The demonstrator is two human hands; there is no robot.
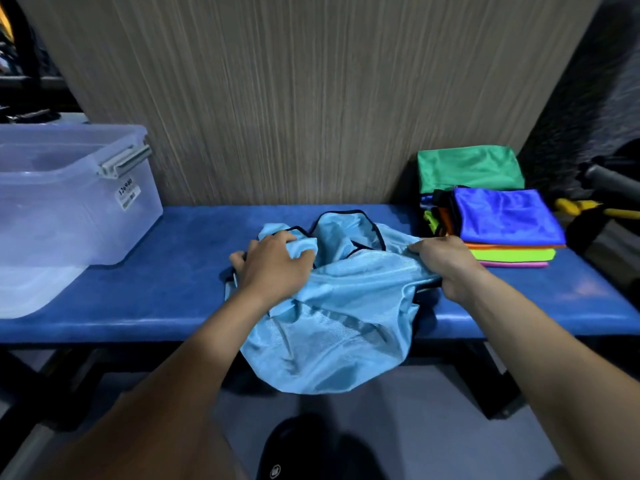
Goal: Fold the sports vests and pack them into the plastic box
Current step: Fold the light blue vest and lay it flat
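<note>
Folding is the step in hand, and it looks barely begun: 1 light-blue mesh sports vest with black trim (332,299) lies rumpled across the front of the blue padded bench (166,271), its lower part hanging over the near edge. The left hand (273,268) has its fingers curled into a bunch of fabric near the vest's left shoulder, and the right hand (446,265) pinches the cloth at the right side, so both are grasping the garment. The clear plastic box with a grey latch (69,209) stands open at the bench's left end, well apart from the vest. A stack of folded coloured vests (502,226) sits at the right end. Judging from this, the next move calls for pulling the vest flat and square on the bench, shoulders aligned, before any crease is made.
</note>
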